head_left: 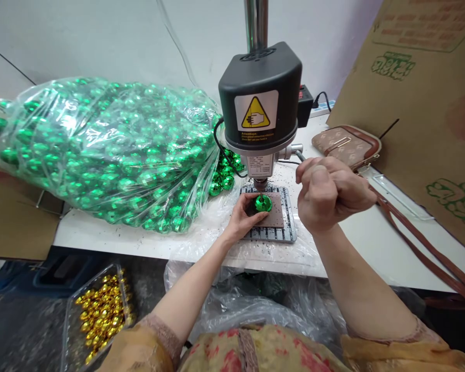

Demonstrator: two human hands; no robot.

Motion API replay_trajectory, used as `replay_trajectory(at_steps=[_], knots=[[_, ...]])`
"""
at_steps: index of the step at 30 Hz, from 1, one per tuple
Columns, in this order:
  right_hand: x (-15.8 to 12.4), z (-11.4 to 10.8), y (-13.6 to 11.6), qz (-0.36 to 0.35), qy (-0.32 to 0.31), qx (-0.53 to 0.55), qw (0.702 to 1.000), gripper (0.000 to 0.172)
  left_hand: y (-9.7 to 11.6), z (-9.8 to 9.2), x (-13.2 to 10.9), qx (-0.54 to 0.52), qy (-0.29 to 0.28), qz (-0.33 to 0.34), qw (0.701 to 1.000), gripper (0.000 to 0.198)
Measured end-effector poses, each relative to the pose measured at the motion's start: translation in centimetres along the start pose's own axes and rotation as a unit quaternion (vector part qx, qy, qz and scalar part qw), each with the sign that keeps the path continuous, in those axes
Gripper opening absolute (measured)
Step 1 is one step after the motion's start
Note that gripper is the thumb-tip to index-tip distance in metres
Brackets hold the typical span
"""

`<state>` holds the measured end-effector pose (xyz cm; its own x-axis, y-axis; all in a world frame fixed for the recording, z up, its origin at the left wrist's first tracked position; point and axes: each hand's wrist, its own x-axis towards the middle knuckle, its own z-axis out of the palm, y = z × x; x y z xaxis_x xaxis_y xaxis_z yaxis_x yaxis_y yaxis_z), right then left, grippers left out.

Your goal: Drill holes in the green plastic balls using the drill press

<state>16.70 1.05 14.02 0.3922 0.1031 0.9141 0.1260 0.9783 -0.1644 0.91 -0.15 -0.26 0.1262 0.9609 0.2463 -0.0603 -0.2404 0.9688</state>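
Observation:
Beneath the chuck of a black bench drill press [259, 98], a shiny green faceted ball [262, 203] rests on a brown square board [276, 217]. My left hand [242, 217] grips the ball from its left side, with thumb and fingers around it. The drill bit reaches down to the top of the ball; whether it has gone in I cannot tell. My right hand [327, 194] is closed in a fist around the feed lever [300, 155] on the drill's right side. Dark shavings lie scattered over the slotted metal base [290, 227].
A large clear bag of green faceted balls [112, 155] fills the table's left, with loose green balls [227, 178] behind the drill. To the right are a patterned purse [344, 147] with a brown strap and a cardboard box [422, 103]. Below left, a clear bin [67, 330] holds gold balls.

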Motion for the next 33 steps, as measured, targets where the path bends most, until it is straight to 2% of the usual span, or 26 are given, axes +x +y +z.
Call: replay_trajectory(at_steps=[10, 12, 14, 17, 19, 21, 23, 26, 29, 31, 33], knots=[[-1.1, -0.6, 0.2, -0.032, -0.017, 0.024, 0.999, 0.051, 0.5, 0.2, -0.2, 0.003, 0.01, 0.002, 1.0, 0.065], [-0.2, -0.2, -0.3, 0.004, -0.011, 0.003, 1.0, 0.053, 0.4, 0.3, -0.1, 0.007, 0.01, -0.001, 1.0, 0.066], [1.2, 0.5, -0.8, 0.082, 0.0, -0.032, 0.996, 0.055, 0.3, 0.4, 0.0, 0.011, 0.017, -0.003, 1.0, 0.066], [3.7, 1.6, -1.2, 0.152, 0.005, -0.046, 0.987, 0.052, 0.6, 0.6, -0.2, 0.038, 0.06, 0.007, 0.997, 0.062], [4.8, 2.1, -1.1, 0.165, 0.003, -0.046, 0.985, 0.05, 1.4, 0.7, -1.1, 0.091, 0.106, 0.024, 0.99, 0.054], [5.3, 2.3, -0.9, 0.17, 0.005, -0.043, 0.984, 0.051, 2.6, 0.6, -3.0, 0.164, 0.122, 0.068, 0.976, 0.044], [5.5, 2.4, -0.9, 0.172, 0.005, -0.038, 0.984, 0.052, 3.8, 0.3, -5.7, 0.222, 0.07, 0.147, 0.961, 0.039], [5.4, 2.4, -0.8, 0.171, 0.007, -0.036, 0.985, 0.054, 4.7, -0.4, -10.6, 0.273, -0.105, 0.248, 0.923, 0.041], [5.3, 2.4, -0.7, 0.165, 0.017, -0.034, 0.986, 0.055, 4.1, -1.3, -15.1, 0.392, -0.247, 0.242, 0.852, 0.034], [5.2, 2.3, -0.4, 0.156, 0.021, -0.029, 0.987, 0.057, 3.4, -2.0, -17.0, 0.463, -0.282, 0.221, 0.81, 0.033], [5.0, 2.2, -0.2, 0.147, 0.021, -0.022, 0.989, 0.058, 3.1, -2.8, -17.6, 0.474, -0.274, 0.236, 0.803, 0.035]])
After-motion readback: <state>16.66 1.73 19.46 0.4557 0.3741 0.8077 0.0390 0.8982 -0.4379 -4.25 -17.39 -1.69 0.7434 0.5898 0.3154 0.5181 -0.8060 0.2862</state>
